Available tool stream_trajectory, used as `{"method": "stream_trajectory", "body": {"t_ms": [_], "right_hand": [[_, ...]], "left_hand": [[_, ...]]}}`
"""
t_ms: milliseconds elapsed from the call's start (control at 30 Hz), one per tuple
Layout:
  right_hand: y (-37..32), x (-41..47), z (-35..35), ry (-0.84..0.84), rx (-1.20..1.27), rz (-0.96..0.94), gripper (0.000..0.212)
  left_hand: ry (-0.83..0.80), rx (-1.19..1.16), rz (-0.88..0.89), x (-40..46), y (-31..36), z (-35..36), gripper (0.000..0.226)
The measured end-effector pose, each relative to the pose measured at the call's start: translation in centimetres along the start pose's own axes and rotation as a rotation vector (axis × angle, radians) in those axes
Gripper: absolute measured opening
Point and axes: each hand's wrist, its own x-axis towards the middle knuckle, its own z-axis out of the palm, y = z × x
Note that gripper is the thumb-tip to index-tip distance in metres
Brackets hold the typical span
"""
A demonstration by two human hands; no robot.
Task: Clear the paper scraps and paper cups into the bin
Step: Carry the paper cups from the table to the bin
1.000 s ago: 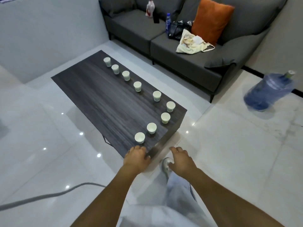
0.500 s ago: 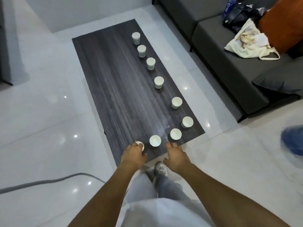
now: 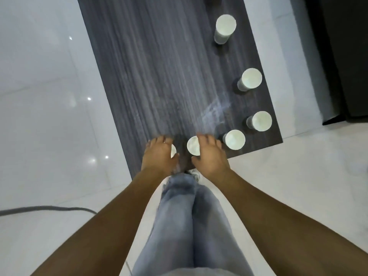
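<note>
So the person has closed in fast: a second ago both hands were hanging off the near corner of the desk, and now they're up over the nearest two cups, with the view tipped almost straight down. That reads like the first pickups are about to happen; nothing looks cleared yet.

The left hand (image 3: 159,154) sits on top of the nearest cup (image 3: 173,151), covering most of it so only a sliver of rim pokes out at its 3 o'clock. Fingers look draped over it, but whether they actually grip it can't be told from here. The right hand (image 3: 209,154) has its fingers loosely spread and apart, laid over the right edge of the second cup (image 3: 192,148); it seems to be touching or just about to, not wrapped round it.

Going outward, a third cup (image 3: 234,139) stands at 2 o'clock of the right hand, just beside it. More cups trail away up the right side of the desk (image 3: 149,66) toward 1 o'clock: one (image 3: 259,120), another (image 3: 251,78), and one farther (image 3: 225,24). No bin and no paper scraps in view. A grey cable (image 3: 45,208) lies on the floor at 8 o'clock.
</note>
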Motion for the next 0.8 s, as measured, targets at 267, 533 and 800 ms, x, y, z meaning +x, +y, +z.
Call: {"method": "stream_trajectory", "body": {"t_ms": [267,533,800], "right_hand": [[0.1,5.2,6.7,0.011,-0.078,-0.007,0.078],[-1.0,3.5,7.7,-0.007,-0.076,-0.061,0.065],[-3.9,-1.1,3.5,-0.115,-0.07,-0.106,0.068]], "left_hand": [[-0.055,0.023,0.08,1.9,-3.6,6.7,0.067],[0.01,-0.004,0.085,0.2,-5.6,7.1,0.065],[0.03,-0.07,-0.075,-5.5,-5.6,3.9,0.07]]}}
